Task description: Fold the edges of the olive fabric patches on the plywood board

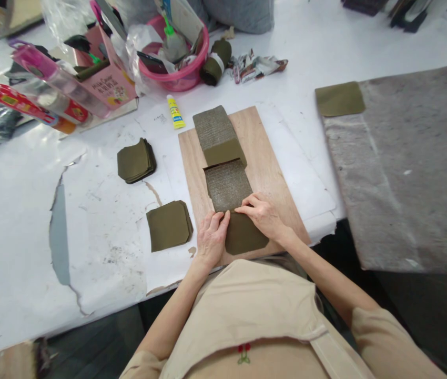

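A smooth olive-green piece (pixel 246 234), of fabric or leather, lies at the near end of a wooden board (pixel 278 173). Its far edge meets a textured grey-brown piece (pixel 229 187). My left hand (pixel 211 239) pinches the left part of this joint with thumb and fingertips. At the right part, my right hand (pixel 262 213) also has thumb and fingers closed on the edge. Farther up the board lies another textured piece (pixel 214 129) with a smooth olive strip (pixel 223 152) across its near end.
Left of the board sit two stacks of olive pieces, a nearer stack (pixel 169 226) and a farther stack (pixel 134 160). A yellow tube (pixel 175 112) lies beyond. Behind are a pink basket (pixel 192 79), an olive roll (pixel 216 63) and bottles. A grey slab (pixel 413 173) stands right.
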### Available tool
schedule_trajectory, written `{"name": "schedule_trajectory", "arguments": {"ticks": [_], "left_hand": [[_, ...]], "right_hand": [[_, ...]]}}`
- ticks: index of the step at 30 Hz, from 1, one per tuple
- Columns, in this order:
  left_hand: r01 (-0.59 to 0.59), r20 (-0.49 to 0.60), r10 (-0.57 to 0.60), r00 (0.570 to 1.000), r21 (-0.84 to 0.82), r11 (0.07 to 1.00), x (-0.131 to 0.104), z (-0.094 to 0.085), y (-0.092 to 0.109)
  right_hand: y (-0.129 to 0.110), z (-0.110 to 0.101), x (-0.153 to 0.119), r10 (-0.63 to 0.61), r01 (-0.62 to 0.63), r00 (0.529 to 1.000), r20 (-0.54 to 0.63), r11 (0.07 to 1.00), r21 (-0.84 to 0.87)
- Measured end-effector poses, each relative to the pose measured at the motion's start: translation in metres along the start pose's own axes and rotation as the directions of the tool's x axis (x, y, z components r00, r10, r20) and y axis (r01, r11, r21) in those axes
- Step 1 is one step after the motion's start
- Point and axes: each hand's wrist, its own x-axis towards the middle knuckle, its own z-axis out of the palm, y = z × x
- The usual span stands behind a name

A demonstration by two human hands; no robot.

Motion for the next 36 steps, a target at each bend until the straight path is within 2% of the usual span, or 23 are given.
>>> {"name": "schedule_trajectory", "arguments": {"ticks": [6, 13, 19, 25, 32, 36], "left_hand": [[-0.011, 0.001, 0.011, 1.0, 0.027, 1.0, 0.002, -0.002, 0.001], [-0.018, 0.057, 0.018, 0.998, 0.01, 1.0, 0.002, -0.003, 0.003], [-0.053, 0.086, 0.05, 0.995, 0.031, 0.998, 0.002, -0.003, 0.003], [-0.059, 0.095, 0.054, 0.994, 0.054, 0.997, 0.003, -0.002, 0.002], [-0.09, 0.174, 0.067, 0.982, 0.133, 0.987, 0.008, -0.01, 0.005], [-0.168, 0.23, 0.126, 0.965, 0.172, 0.971, 0.015, -0.015, 0.007]], "right_hand": [[0.001, 0.002, -0.001, 0.006, -0.006, 1.0, -0.019, 1.0, -0.01], [0.009, -0.006, -0.005, 0.018, -0.019, 1.0, -0.026, 0.999, -0.04], [0.019, -0.012, -0.009, -0.003, 0.004, 0.999, -0.045, 1.0, 0.025], [0.021, -0.012, -0.011, -0.033, 0.033, 0.999, -0.028, 0.999, -0.001], [0.02, -0.012, -0.012, -0.042, 0.041, 0.999, -0.011, 0.998, -0.044], [0.018, -0.012, -0.012, -0.06, 0.059, 0.998, -0.007, 0.994, -0.09]]}}
